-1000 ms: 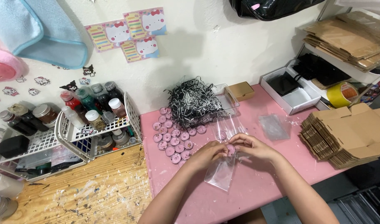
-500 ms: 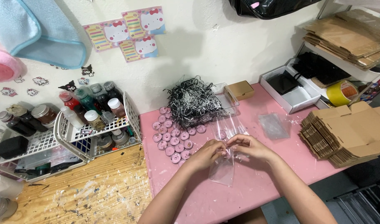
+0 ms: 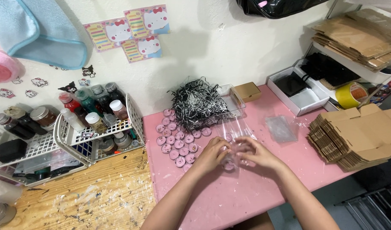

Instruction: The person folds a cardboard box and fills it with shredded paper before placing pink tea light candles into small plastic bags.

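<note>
The clear plastic bag [image 3: 234,142] sits between my hands over the pink table [image 3: 246,200], thin, limp and slippery by the look of it, best pinched at its open edge. My left hand [image 3: 212,154] and right hand [image 3: 256,154] both close their fingers on it, with what seems a small pink round thing inside. Just left lie the pink tealight cups [image 3: 176,142]; behind, the black shredded paper [image 3: 197,104] crowds close. Flat cardboard boxes [image 3: 357,136] stand well apart.
</note>
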